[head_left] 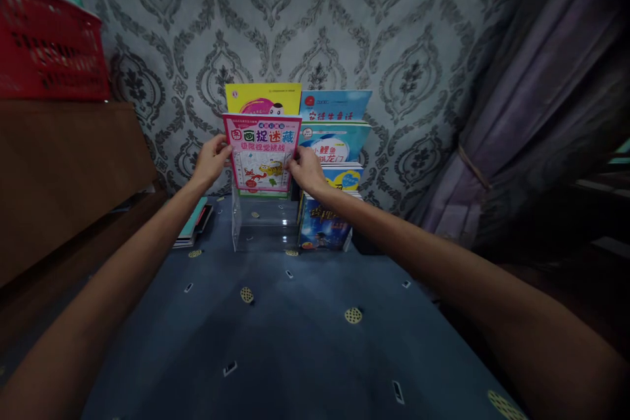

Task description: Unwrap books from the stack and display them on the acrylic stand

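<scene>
A pink picture book (263,154) stands upright in the left column of a clear tiered book rack (264,226). My left hand (212,159) grips its left edge. At the book's right edge, my right hand (308,168) has its fingers closed on it. Behind the pink book rises a yellow book (263,97). The right column holds a blue book (338,104) at the top, a teal book (339,141) below it, then a yellow-and-blue book (344,178). A dark blue book (322,223) fills the lowest tier there. My right wrist covers part of these.
Several books lie in a stack (191,226) left of the rack on a dark blue patterned cloth (295,341). A red basket (52,42) sits on a brown wooden cabinet (73,170). Patterned wallpaper (319,20) is behind, and a tied purple curtain (492,131) hangs right.
</scene>
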A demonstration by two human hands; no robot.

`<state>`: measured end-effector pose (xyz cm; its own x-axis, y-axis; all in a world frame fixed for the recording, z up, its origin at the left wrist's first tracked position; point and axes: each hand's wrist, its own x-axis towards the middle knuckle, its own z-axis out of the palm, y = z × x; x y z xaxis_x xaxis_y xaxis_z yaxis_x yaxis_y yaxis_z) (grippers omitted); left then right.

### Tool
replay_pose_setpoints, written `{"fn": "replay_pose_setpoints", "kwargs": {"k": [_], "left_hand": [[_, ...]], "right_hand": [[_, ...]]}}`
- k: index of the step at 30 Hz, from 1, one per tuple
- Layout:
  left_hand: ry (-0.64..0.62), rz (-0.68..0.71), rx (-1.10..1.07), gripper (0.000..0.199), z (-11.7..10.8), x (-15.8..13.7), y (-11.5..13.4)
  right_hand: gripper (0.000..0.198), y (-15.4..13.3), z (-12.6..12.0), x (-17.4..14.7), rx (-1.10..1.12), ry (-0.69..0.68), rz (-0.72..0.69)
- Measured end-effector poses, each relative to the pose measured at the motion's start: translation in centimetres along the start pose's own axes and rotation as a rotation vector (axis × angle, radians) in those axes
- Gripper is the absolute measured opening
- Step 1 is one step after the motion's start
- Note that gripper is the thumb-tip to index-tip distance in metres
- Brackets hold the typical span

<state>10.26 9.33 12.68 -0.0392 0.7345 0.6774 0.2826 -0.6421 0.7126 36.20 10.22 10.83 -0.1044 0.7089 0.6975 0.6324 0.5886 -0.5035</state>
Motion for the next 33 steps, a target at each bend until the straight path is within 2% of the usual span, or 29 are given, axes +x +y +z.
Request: {"fn": "replay_pose_setpoints", "kwargs": {"k": [12,16,23,29,33], "left_hand": [[0.059,-0.011,0.056,0.022,0.7,-0.9,-1.3],[0.094,-0.016,0.107,0.021,0.8,-0.9,-2.0],[0.115,-0.067,0.087,0.031,1.1,-1.2,-2.8],[0.106,-0.046,0.129,0.024,1.1,-1.7,-2.3],[0.129,-0.001,0.237,0.017,0.8,-1.6,-2.0]], "right_hand": [[0.031,-1.7,0.5,-1.3,-0.118,0.033,0.055],[0.029,-1.9,0.3,-1.5,-0.080,0.021,0.054],[0.024,-2.2,0.1,-1.8,-0.117,0.003,0.089],[0.029,-2.4,0.1,-1.9,-0.139,-0.003,0.081],[0.029,-2.7,0.0,-2.0,-0.163,-0.021,0.092]]}}
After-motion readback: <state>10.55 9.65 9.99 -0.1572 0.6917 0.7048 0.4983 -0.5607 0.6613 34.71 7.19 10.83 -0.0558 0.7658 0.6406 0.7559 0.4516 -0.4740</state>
